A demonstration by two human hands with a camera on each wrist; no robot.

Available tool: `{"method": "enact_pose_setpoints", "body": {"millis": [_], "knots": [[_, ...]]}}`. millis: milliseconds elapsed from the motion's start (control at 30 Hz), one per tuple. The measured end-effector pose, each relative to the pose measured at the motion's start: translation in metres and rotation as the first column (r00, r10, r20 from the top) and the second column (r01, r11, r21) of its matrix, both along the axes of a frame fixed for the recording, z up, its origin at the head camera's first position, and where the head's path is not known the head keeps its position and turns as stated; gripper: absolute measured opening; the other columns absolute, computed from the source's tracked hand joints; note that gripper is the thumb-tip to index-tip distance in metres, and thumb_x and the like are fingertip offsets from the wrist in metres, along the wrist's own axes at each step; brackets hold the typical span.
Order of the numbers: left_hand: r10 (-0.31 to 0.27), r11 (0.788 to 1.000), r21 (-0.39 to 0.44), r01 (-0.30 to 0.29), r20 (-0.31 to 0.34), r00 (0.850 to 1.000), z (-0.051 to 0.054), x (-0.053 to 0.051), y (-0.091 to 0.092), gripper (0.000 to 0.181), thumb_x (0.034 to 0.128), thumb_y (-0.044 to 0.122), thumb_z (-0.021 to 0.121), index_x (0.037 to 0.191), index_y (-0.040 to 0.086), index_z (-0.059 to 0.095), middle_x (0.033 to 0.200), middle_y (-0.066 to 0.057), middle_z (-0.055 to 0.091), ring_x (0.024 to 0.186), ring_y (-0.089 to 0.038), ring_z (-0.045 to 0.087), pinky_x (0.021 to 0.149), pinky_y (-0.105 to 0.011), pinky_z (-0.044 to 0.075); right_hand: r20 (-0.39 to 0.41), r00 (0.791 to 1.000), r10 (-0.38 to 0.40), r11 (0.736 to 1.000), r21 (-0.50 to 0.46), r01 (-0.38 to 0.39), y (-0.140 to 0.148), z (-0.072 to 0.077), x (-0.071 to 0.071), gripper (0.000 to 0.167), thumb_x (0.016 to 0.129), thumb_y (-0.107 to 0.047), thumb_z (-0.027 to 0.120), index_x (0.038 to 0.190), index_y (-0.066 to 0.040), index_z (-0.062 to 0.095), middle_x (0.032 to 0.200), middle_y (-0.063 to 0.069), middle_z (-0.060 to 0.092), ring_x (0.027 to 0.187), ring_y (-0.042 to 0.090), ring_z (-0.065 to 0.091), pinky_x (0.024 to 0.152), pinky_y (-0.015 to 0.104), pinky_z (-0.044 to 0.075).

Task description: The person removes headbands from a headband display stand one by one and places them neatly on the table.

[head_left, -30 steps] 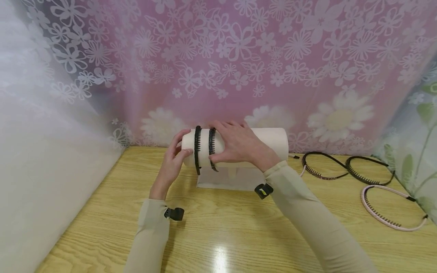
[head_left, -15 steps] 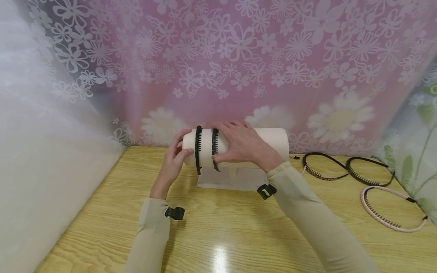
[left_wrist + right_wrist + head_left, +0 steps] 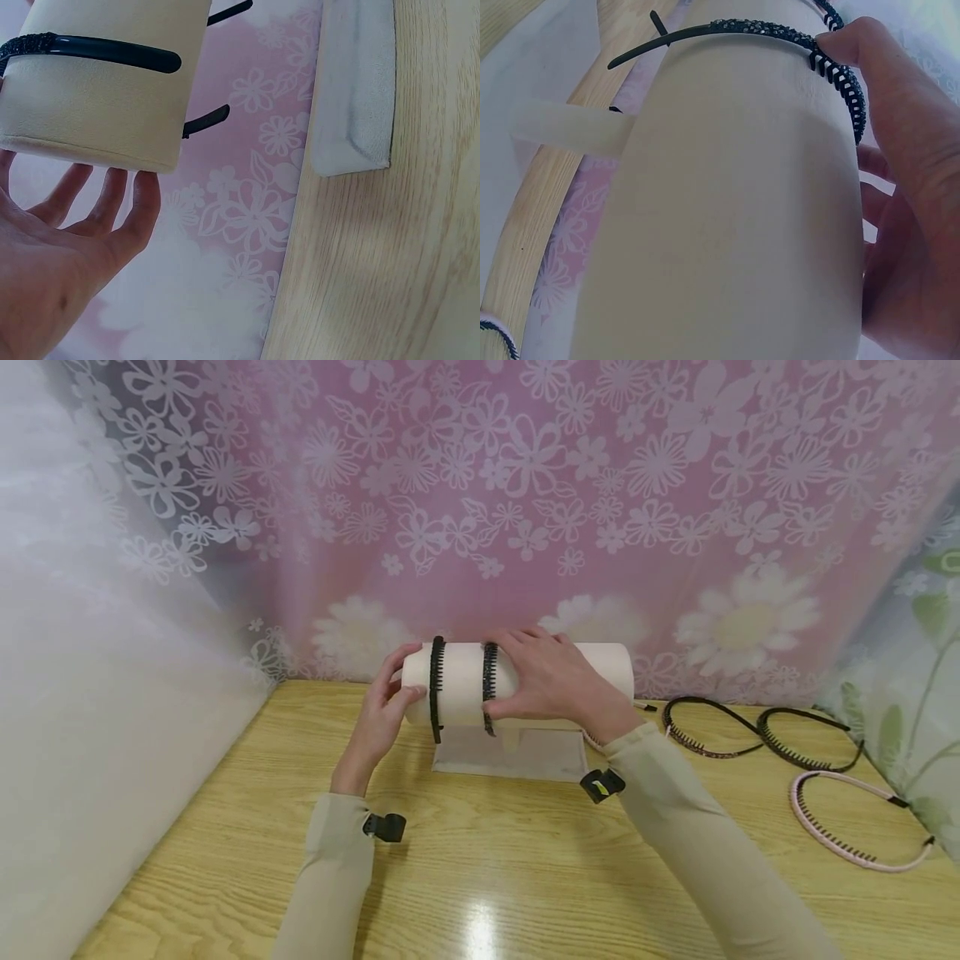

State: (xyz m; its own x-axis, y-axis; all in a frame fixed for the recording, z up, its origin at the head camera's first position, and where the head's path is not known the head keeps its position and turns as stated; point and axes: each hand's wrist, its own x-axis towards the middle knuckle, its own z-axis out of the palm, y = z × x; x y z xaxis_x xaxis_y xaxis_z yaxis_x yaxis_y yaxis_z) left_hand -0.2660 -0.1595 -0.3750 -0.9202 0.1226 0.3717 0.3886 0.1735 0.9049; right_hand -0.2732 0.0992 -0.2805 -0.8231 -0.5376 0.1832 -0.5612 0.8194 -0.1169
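A cream padded cylinder lies sideways on a post above a pale flat base. My left hand grips its left end, thumb in front and fingertips against the end's rim, as the left wrist view shows. Close to that thumb, a black toothed headband fits over the cylinder. Farther right sits a second black headband, with glittery stones seen in the right wrist view. My right hand spans the cylinder from above and holds this second headband, its thumb on the band's front.
On the wooden table at the right lie two dark headbands, one nearer and one farther right, plus a pink headband. A flowered pink curtain hangs right behind the stand.
My right hand has slid the glittery headband to the right along the cylinder, widening its distance from the left headband. My left hand has kept its hold on the cylinder's end.
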Motion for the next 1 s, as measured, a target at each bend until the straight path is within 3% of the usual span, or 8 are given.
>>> {"method": "enact_pose_setpoints", "body": {"millis": [533, 1000], "knots": [[0.001, 1.000, -0.013, -0.001, 0.003, 1.000, 0.001, -0.002, 0.002, 0.053, 0.1009, 0.019, 0.055, 0.151, 0.036, 0.045, 0.150, -0.006, 0.050, 0.123, -0.032, 0.060, 0.091, -0.047, 0.053, -0.029, 1.000, 0.000, 1.000, 0.001, 0.001, 0.013, 0.000, 0.004, 0.092, 0.077, -0.065, 0.073, 0.152, -0.023, 0.042, 0.156, 0.009, 0.049, 0.144, 0.036, 0.043, 0.111, 0.064, 0.036], [-0.002, 1.000, -0.014, 0.002, -0.001, 1.000, -0.001, 0.000, 0.000, 0.055, 0.1010, 0.017, 0.054, 0.153, 0.033, 0.044, 0.149, -0.007, 0.050, 0.124, -0.033, 0.058, 0.091, -0.048, 0.053, -0.033, 0.999, 0.000, 0.999, -0.034, -0.001, 0.025, -0.001, 0.009, 0.091, 0.076, -0.063, 0.075, 0.152, -0.024, 0.042, 0.154, 0.005, 0.051, 0.143, 0.036, 0.045, 0.112, 0.064, 0.035]]}}
